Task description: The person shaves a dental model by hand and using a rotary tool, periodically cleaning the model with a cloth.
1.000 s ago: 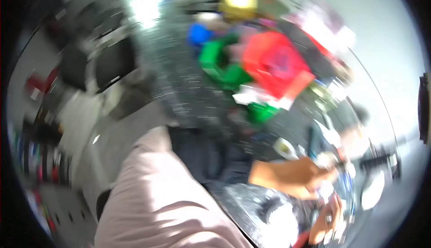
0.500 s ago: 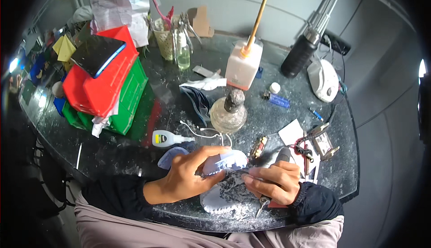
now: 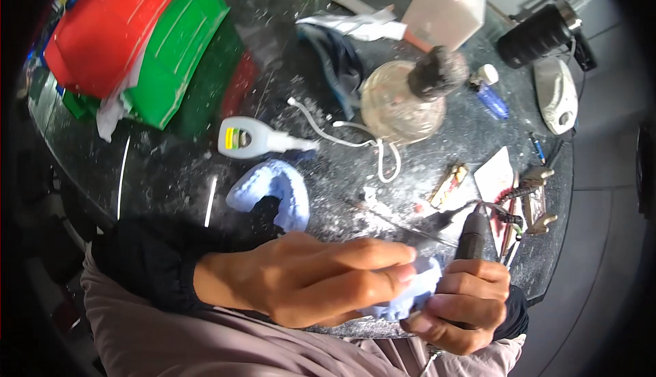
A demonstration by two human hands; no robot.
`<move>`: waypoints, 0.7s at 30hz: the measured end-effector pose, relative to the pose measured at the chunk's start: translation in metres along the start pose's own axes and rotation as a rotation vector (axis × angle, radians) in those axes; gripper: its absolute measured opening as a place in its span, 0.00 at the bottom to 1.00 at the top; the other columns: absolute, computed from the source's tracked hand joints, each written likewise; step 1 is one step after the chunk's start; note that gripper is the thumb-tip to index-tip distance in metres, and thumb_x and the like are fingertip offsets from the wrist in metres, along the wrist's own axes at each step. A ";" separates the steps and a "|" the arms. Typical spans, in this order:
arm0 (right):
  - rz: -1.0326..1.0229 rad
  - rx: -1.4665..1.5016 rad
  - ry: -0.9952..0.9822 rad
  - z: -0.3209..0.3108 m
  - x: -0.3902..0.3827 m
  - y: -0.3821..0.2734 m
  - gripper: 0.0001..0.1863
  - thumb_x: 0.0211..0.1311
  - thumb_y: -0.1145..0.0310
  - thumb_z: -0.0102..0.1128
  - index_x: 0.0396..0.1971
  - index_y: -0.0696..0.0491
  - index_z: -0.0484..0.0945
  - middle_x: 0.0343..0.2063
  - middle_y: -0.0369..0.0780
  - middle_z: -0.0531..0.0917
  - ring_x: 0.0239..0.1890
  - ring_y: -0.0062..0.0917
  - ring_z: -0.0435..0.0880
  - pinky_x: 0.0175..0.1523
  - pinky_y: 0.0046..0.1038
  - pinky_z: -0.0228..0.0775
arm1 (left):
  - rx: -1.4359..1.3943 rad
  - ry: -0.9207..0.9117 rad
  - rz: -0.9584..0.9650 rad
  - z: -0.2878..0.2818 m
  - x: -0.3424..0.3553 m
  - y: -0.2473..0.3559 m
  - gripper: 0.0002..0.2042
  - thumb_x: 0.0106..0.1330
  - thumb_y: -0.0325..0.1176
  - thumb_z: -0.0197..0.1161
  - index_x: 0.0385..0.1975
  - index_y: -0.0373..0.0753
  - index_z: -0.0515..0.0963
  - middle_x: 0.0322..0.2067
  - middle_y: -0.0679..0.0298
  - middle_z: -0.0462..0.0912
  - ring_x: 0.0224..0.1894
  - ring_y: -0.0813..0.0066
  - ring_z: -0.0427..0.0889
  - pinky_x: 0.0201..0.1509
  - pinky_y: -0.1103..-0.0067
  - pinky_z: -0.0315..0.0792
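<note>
My left hand (image 3: 321, 278) is closed around a pale blue dental cast (image 3: 427, 278), its fingers covering much of it. My right hand (image 3: 465, 305) grips a dark rotary handpiece (image 3: 471, 237) that stands steeply, its back end up and its cord leading off behind. The right fingertips sit against the cast's right edge. The handpiece's working tip is hidden by my fingers. A second blue horseshoe-shaped dental cast (image 3: 290, 189) lies on the dusty black table (image 3: 171, 172), beyond my left wrist.
Beyond the loose cast lies a white squeeze bottle (image 3: 236, 138). A glass spirit lamp (image 3: 403, 107) with a dark cap stands farther back by a white cord (image 3: 389, 165). Red (image 3: 113, 29) and green (image 3: 181, 49) bins stand left. A metal articulator (image 3: 536, 203) lies right.
The view has moved closer and lower over the table. Both hands are nearer my lap; the held cast is turned and more covered by my left fingers. The handpiece stands more upright.
</note>
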State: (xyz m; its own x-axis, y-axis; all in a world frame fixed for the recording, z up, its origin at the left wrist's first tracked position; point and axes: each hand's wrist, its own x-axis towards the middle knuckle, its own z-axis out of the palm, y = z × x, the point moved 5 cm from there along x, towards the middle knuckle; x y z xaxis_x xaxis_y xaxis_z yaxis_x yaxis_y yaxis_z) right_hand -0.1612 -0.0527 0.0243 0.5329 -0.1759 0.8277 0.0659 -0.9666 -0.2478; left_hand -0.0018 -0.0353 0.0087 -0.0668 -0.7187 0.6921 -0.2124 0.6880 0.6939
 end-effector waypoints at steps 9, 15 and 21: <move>-0.030 0.003 0.018 0.004 -0.009 0.002 0.11 0.48 0.71 0.65 0.33 0.49 0.77 0.25 0.34 0.65 0.11 0.17 0.70 0.17 0.17 0.65 | -0.008 -0.016 0.085 -0.005 -0.003 0.000 0.06 0.49 0.22 0.66 0.25 0.38 0.75 0.30 0.53 0.83 0.13 0.80 0.77 0.08 0.89 0.61; -0.018 0.018 -0.089 -0.002 -0.006 0.003 0.17 0.36 0.70 0.73 0.30 0.47 0.79 0.28 0.35 0.66 0.15 0.16 0.71 0.18 0.17 0.65 | -0.162 -0.194 0.004 0.000 -0.001 -0.004 0.14 0.50 0.19 0.65 0.35 0.32 0.70 0.38 0.42 0.78 0.28 0.61 0.84 0.27 0.78 0.81; 0.047 -0.057 0.013 -0.001 -0.010 0.001 0.17 0.33 0.68 0.75 0.28 0.43 0.79 0.26 0.34 0.67 0.18 0.15 0.70 0.22 0.16 0.68 | -0.198 -0.250 0.021 0.001 0.002 -0.004 0.16 0.48 0.17 0.65 0.36 0.30 0.69 0.37 0.39 0.77 0.30 0.57 0.84 0.28 0.77 0.81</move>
State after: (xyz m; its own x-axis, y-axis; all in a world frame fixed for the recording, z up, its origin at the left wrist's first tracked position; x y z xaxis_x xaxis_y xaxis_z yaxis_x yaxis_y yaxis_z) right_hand -0.1674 -0.0519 0.0164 0.5231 -0.2235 0.8224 -0.0072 -0.9661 -0.2579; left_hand -0.0023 -0.0396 0.0065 -0.3122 -0.6896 0.6534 -0.0157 0.6915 0.7222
